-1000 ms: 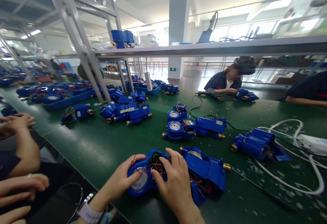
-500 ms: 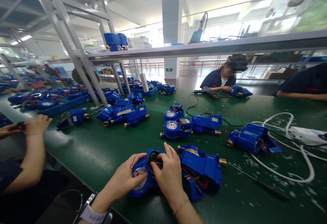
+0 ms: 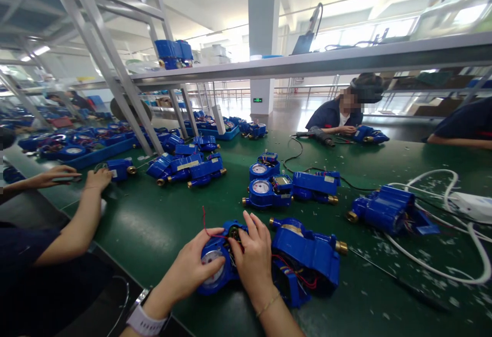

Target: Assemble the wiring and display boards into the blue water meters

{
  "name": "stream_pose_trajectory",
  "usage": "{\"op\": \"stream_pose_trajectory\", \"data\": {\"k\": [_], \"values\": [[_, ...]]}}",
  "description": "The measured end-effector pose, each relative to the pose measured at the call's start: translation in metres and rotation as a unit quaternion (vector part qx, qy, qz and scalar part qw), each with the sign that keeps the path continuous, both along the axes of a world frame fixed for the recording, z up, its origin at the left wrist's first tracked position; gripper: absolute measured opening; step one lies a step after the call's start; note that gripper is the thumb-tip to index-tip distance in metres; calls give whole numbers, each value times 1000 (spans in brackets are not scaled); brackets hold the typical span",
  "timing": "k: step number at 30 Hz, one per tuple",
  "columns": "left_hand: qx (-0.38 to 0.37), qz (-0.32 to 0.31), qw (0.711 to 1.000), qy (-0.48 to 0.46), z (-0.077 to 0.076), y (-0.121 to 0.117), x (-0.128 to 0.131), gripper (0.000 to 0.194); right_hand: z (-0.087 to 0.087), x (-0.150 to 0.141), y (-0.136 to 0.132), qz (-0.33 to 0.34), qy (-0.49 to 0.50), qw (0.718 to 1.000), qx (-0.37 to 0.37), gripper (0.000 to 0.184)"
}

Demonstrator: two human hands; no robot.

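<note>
A blue water meter (image 3: 209, 287) with a round dial lies on the green bench in front of me. My left hand (image 3: 194, 264) grips its left side, thumb over the dial and fingers at the far rim. My right hand (image 3: 251, 255) holds the housing's right side, with its thumb at the open compartment, where a green round part (image 3: 233, 232) and wires show. A loose red wire (image 3: 204, 219) sticks up by my left fingers. The right fingertips are partly hidden. Close on the right lies another blue meter (image 3: 305, 247) with brass ends and red wires hanging out.
Beyond my hands sit blue meters with dials (image 3: 262, 187). A screwdriver (image 3: 413, 288), a white cable (image 3: 442, 270) and another meter (image 3: 388, 206) lie right. At left a co-worker's hands (image 3: 96, 179) handle parts. A shelf (image 3: 230, 75) spans above; a person (image 3: 334, 114) sits opposite.
The loose red wire now stands upright above my left fingers. Both my hands stay on the meter. The co-worker's hands at left have moved right, towards a blue meter. The view has shifted slightly.
</note>
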State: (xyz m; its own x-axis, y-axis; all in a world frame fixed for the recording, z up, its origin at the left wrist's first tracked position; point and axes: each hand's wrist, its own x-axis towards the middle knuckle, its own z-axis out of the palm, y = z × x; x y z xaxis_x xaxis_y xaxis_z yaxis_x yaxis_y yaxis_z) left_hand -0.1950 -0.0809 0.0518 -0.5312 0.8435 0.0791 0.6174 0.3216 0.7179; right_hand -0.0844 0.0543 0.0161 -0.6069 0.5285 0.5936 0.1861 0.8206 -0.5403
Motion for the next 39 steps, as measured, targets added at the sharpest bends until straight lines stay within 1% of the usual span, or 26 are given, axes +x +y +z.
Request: {"op": "stream_pose_trajectory", "data": {"k": [4,8,11,16,19,23,26,29,31,33,35,37,39], "values": [[6,18,1000,-16,1,4,3,50,-4,4,-3,16,22,1000,13,23],[7,17,1000,-23,2,7,2,50,-4,11,-6,5,16,1000,-9,15],[5,19,1000,-21,0,7,0,52,-4,15,-8,-5,8,1000,-21,18],[14,3,999,-36,-3,5,-2,54,-8,25,-14,-5,9,1000,-15,29],[25,6,999,-28,-6,4,-2,56,-9,34,-20,-8,15,1000,-5,34],[27,5,1000,-14,-5,2,-1,57,-11,47,-29,-10,12,1000,19,46],[38,-4,999,27,-5,-1,-1,57,-15,54,-35,-1,5,998,56,51],[67,-14,993,97,-6,-4,0,52,-19,58,-40,7,5,997,78,52],[94,-8,985,148,-6,-5,1,42,-21,61,-43,7,2,997,79,51],[128,-7,973,194,-5,-5,3,24,-23,64,-45,12,0,996,88,51],[156,-23,959,236,-4,-6,5,12,-24,66,-46,17,-1,995,103,51],[164,-46,949,266,-3,-6,8,9,-25,68,-47,26,2,993,114,52],[161,-60,944,283,-2,-6,12,12,-28,69,-50,31,11,994,105,53]]}}
